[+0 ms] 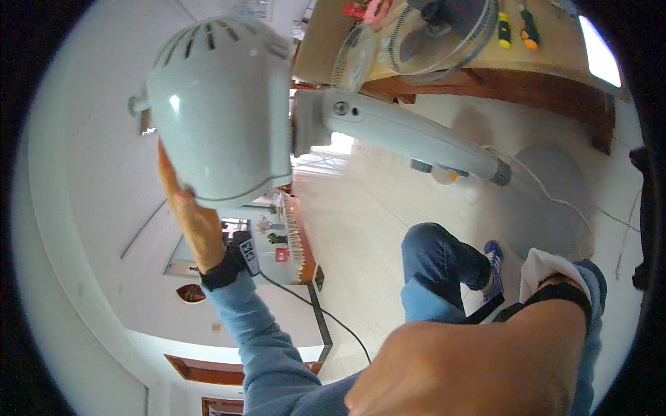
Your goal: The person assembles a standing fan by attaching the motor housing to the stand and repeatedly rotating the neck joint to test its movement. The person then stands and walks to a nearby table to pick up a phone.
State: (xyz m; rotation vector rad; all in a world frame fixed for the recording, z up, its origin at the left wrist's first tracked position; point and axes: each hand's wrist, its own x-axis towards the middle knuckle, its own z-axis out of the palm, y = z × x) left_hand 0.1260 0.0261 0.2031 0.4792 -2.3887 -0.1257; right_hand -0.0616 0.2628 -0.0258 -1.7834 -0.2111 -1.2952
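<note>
A pale grey-white fan motor housing (222, 118) with vent slots fills the upper left. My left hand (196, 225) holds its lower side, with some fingers stretched along the shell and the rest hidden behind it. A neck (409, 132) with a screw and a knob runs from the housing toward a round grey base (555, 187) on the floor. Large and close in the lower right is the back of my right hand (465, 357). Its fingers are hidden, so what they hold, if anything, does not show.
A wooden table (555, 73) at the top bears a wire fan grille (444, 41), a yellow-and-black screwdriver (504, 31), an orange-and-green one (530, 31) and a bright white panel (599, 52). A thin white cord (548, 194) crosses the base. My bent knee (433, 256) is below.
</note>
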